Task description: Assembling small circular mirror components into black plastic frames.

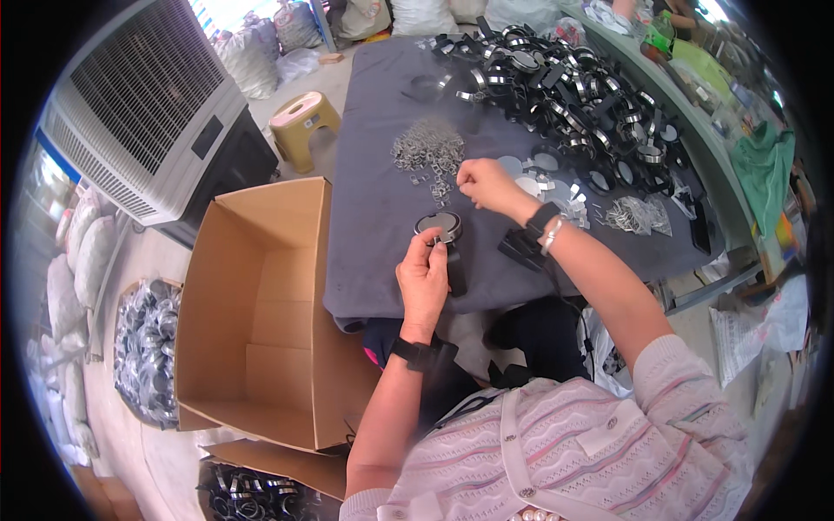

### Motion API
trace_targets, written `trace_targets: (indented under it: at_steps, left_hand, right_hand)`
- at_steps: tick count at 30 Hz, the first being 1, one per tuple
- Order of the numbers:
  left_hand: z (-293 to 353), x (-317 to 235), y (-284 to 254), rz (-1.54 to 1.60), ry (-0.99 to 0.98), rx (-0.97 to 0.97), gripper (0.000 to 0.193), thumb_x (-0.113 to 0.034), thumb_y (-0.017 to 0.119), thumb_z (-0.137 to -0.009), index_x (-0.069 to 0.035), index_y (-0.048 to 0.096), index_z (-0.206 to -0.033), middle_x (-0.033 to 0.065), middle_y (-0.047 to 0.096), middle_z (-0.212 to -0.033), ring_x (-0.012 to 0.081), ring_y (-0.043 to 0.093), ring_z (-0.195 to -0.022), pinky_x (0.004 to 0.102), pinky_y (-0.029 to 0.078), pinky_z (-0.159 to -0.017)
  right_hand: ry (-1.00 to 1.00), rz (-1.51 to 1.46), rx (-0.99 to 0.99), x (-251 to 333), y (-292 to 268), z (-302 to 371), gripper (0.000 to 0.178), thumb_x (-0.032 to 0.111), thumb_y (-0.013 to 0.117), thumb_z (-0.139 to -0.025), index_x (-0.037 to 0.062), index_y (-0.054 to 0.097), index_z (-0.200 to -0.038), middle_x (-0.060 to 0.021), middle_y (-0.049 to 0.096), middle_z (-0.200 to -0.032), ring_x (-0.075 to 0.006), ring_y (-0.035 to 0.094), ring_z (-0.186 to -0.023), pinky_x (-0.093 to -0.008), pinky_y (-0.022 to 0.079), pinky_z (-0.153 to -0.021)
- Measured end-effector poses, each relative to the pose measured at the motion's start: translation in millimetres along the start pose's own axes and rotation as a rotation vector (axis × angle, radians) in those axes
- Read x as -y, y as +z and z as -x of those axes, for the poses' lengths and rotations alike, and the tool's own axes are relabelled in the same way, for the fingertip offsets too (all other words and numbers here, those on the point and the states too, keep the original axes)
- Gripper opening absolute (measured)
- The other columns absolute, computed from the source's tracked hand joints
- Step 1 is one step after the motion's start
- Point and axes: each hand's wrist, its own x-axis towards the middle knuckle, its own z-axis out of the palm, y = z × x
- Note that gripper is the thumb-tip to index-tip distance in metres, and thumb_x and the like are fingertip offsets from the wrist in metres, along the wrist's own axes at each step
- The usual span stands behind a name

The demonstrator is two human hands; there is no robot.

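Currently, the left hand (421,282) has its fingers clamped on a round black-and-silver piece (440,227) near the tabletop (373,174) edge at six o'clock. At one o'clock from it, the right hand (497,187) brings its fingertips together beside small metal clips (426,146); whether they grip one, I cannot tell. A clear bag (658,214) toward three o'clock contains little metal bits. At nine, an upright cardboard box (282,286) gapes, inner walls showing; at seven, a lower box (287,460) holds black-and-silver pieces. Grey cloth stretches along the tabletop's nine o'clock edge.

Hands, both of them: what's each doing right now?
Left hand: closed on a round, grey-topped, silver-rimmed piece.
Right hand: curled; whether it holds anything cannot be told.
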Motion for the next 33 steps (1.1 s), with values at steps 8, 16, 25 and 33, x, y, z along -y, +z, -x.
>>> trace_targets:
  at_steps: [8, 16, 25, 33]
  left_hand:
    - [-2, -3, 1, -0.018, 0.016, 0.005, 0.016, -0.006, 0.053, -0.090, -0.003, 0.060, -0.104, -0.0010, 0.054, -0.065, 0.0037, 0.046, -0.045, 0.0224, 0.040, -0.040]
    - [0, -4, 3, -0.008, 0.000, 0.016, 0.017, -0.005, 0.052, -0.090, -0.004, 0.061, -0.105, -0.0011, 0.055, -0.072, 0.0028, 0.046, -0.049, 0.0208, 0.041, -0.040]
    - [-1, -2, 0, -0.017, 0.003, 0.021, 0.017, -0.005, 0.052, -0.090, -0.005, 0.060, -0.106, -0.0019, 0.054, -0.072, 0.0023, 0.045, -0.049, 0.0203, 0.040, -0.039]
    - [1, -1, 2, -0.017, 0.007, 0.012, 0.018, -0.006, 0.052, -0.091, -0.004, 0.060, -0.106, -0.0024, 0.054, -0.072, 0.0021, 0.045, -0.050, 0.0200, 0.039, -0.039]
  right_hand:
    - [0.059, -0.564, -0.129, 5, -17, 22, 0.006, 0.002, 0.062, -0.077, 0.0012, 0.058, -0.073, -0.0050, 0.059, -0.063, -0.0123, 0.057, -0.059, -0.0275, 0.045, -0.055]
    - [0.076, -0.098, 0.000, -2, -20, 36, 0.012, 0.010, 0.061, -0.081, -0.0002, 0.067, -0.081, -0.0102, 0.065, -0.071, -0.0169, 0.061, -0.066, -0.0320, 0.048, -0.066]
    - [-0.003, 0.030, -0.077, -3, -12, 47, 0.012, 0.011, 0.062, -0.080, 0.0004, 0.064, -0.086, -0.0149, 0.066, -0.082, -0.0294, 0.063, -0.078, -0.0362, 0.049, -0.070]
    - [-0.154, 0.066, -0.215, 17, -13, 54, 0.006, 0.008, 0.061, -0.079, 0.0017, 0.059, -0.079, -0.0150, 0.062, -0.075, -0.0345, 0.060, -0.073, -0.0406, 0.048, -0.066]
